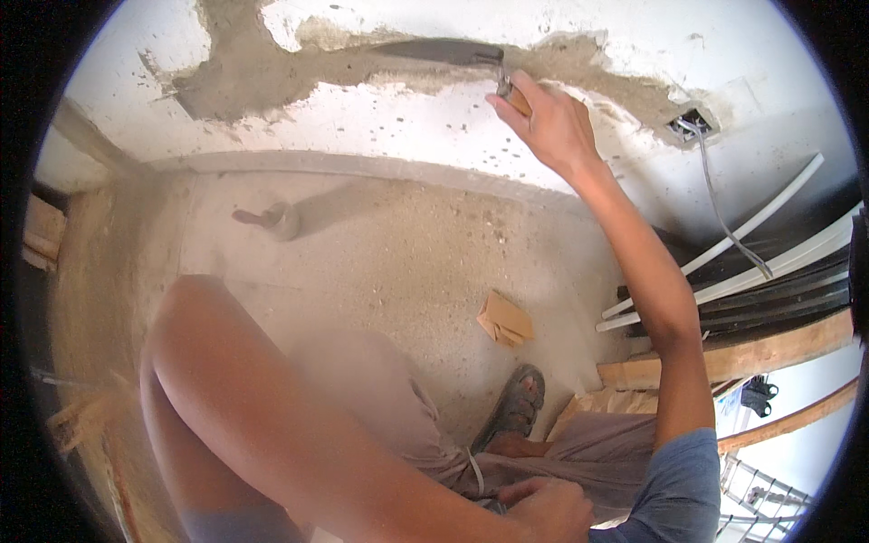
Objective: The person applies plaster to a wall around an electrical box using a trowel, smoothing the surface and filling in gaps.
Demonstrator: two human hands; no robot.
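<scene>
My right hand (pixel 548 127) grips the wooden handle (pixel 518 98) of a trowel, its long dark blade (pixel 434 51) lying against a rough strip of grey-brown plaster (pixel 244 77) on the white wall (pixel 389 118). My left hand (pixel 548 507) rests low over my lap with its fingers curled; what they hold, if anything, is hidden. To the right of the plaster, an open wall box (pixel 691 124) has grey cable (pixel 711 190) hanging out.
A small tool with a handle (pixel 276 220) and folded cardboard (pixel 505 317) lie on the dusty floor (pixel 389 253). White conduits (pixel 751 213) and dark lengths lean at the right beside timber (pixel 751 353). My sandaled foot (pixel 511 407) is below the cardboard.
</scene>
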